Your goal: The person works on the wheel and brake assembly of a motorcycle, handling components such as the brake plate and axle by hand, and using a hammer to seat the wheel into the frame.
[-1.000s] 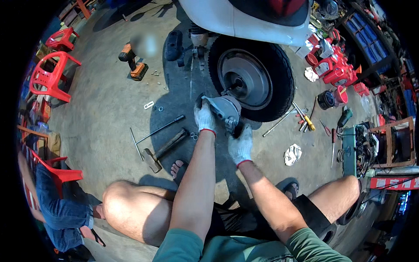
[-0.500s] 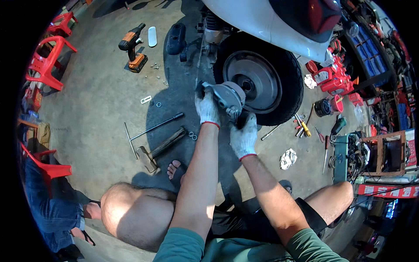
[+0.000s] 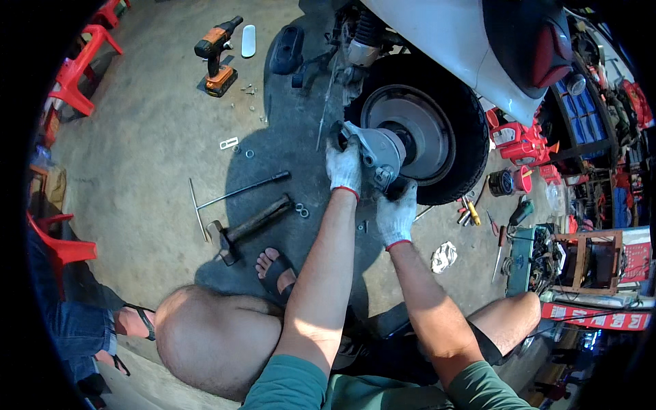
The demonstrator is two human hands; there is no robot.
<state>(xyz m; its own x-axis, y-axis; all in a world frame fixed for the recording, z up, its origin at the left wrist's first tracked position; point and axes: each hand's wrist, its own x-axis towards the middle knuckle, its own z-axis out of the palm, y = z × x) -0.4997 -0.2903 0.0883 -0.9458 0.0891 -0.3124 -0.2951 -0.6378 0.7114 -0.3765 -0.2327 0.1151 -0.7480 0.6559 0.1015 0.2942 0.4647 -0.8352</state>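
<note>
A grey drum brake plate (image 3: pixel 385 149) is held between my two gloved hands, close in front of the hub of a scooter's rear wheel (image 3: pixel 436 109). My left hand (image 3: pixel 344 166) grips the plate's left side by its arm, fingers curled around it. At the lower edge, beside a small lever, my right hand (image 3: pixel 396 213) is closed on the plate, with its fingertips partly hidden. The wheel has a black tyre (image 3: pixel 471 147) and stays under the white scooter body (image 3: pixel 454 44). Whether the plate touches the hub all round cannot be made out.
On the floor to the left lie a hammer (image 3: pixel 256 219), a T-handle wrench (image 3: pixel 236 193), washers (image 3: pixel 301 210) and an orange-black cordless impact driver (image 3: pixel 219 58). Right of the wheel are screwdrivers (image 3: pixel 471 209), a crumpled rag (image 3: pixel 444 256) and red bottles (image 3: pixel 523 142). Another person's leg (image 3: pixel 82 328) is at lower left.
Both hands have brought the brake plate closer to the wheel hub and turned it, so its inner side now faces the wheel. The whole view has shifted slightly.
</note>
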